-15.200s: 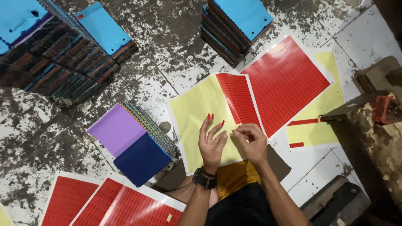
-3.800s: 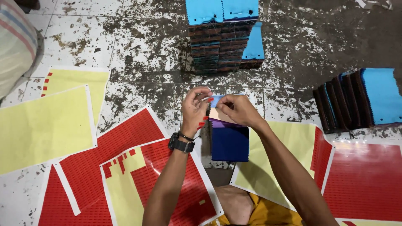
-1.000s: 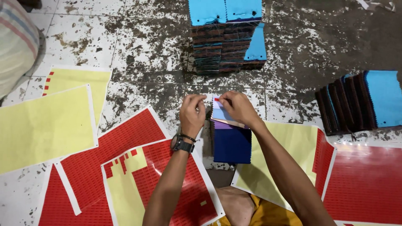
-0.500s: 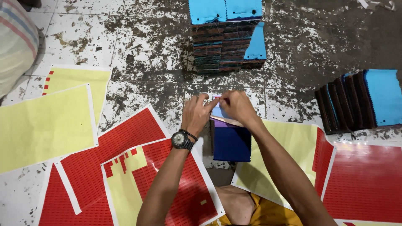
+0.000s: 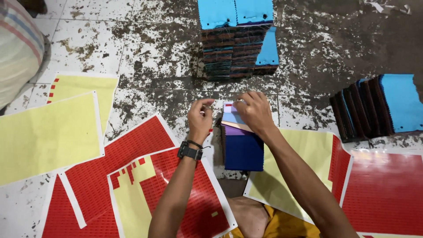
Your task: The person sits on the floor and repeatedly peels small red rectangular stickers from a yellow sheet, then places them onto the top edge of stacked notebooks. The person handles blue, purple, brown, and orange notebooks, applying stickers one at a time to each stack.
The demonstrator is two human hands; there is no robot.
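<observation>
The right hand [image 5: 253, 110] rests on the top end of a swatch book [image 5: 241, 143], its fingers curled over the light blue and lilac leaves and pressing them down; the book lies on the floor [image 5: 145, 57] just in front of the person, its dark blue cover toward them. The left hand [image 5: 200, 117] hangs just left of the book, apart from it, with thumb and forefinger pinched together near the top; whether something small sits between them is too fine to tell. A black watch [image 5: 190, 152] sits on that wrist. Under the left forearm lies a red sticker sheet [image 5: 176, 194], partly peeled so that its yellow backing shows at the left side, and more red sheets [image 5: 128, 150] lie beside it. Two bare yellow sheets [image 5: 48, 132] lie well to the left. Right of the book, a yellow sheet [image 5: 304, 163] runs under the right forearm, with another red sheet [image 5: 383, 189] beyond it. At the top, a stack of swatch books [image 5: 235, 39] with bright blue covers stands on the stained floor, and a second row [image 5: 379, 108] leans at the right edge.
</observation>
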